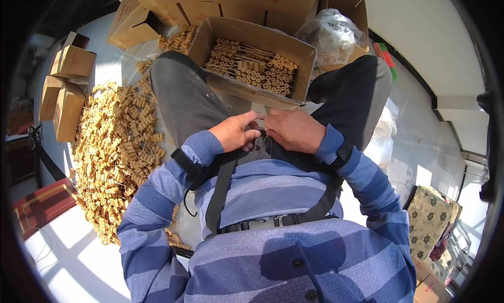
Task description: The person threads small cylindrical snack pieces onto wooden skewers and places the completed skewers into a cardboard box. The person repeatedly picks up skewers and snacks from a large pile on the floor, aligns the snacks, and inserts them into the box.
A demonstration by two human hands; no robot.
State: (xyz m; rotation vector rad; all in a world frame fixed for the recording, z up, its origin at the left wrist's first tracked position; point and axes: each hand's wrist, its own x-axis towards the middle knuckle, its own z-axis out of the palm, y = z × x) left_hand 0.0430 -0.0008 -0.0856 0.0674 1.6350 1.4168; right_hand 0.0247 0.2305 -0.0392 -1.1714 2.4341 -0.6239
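Sitting with an open cardboard box (257, 61) of tan spools propped between the knees for easy reach, the person brings the left hand (239, 132) and right hand (294, 129) together at the lap, both grips pinched on a small dark item (265, 141) I cannot identify.

Matt brown cardboard box (294, 72), glossy crinkled plastic bag (332, 32), possibly wooden tan spools (113, 145).

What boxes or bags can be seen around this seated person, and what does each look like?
Open brown cardboard box: between the knees, rows of tan spools inside.
Small closed brown cartons: stacked at far left.
Large brown cartons with red print: along the top.
Crumpled clear plastic bag: upper right, in an open carton.
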